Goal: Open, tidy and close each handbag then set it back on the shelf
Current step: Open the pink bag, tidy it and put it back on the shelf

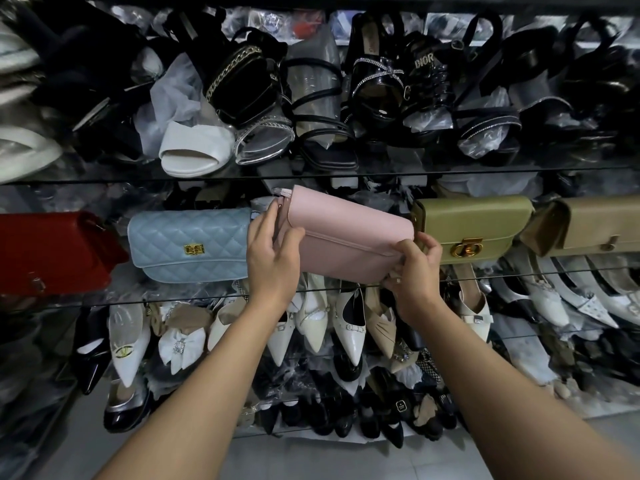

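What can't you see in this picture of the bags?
All in the head view:
- Inside of the pink bag: its flap covers it.
- Pink bag's lower corners: the left hand and right hand cover them.
- Red bag: cut off by the left edge.
- Beige bag: cut off by the right edge.
- Right end of the blue bag: behind the left hand.

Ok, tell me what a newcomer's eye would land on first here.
The pink handbag at centre stands out, held tilted at the middle shelf: the left hand grips its left end, the right hand pinches its lower right corner. On that shelf a pale blue quilted handbag sits to its left and an olive green handbag to its right.
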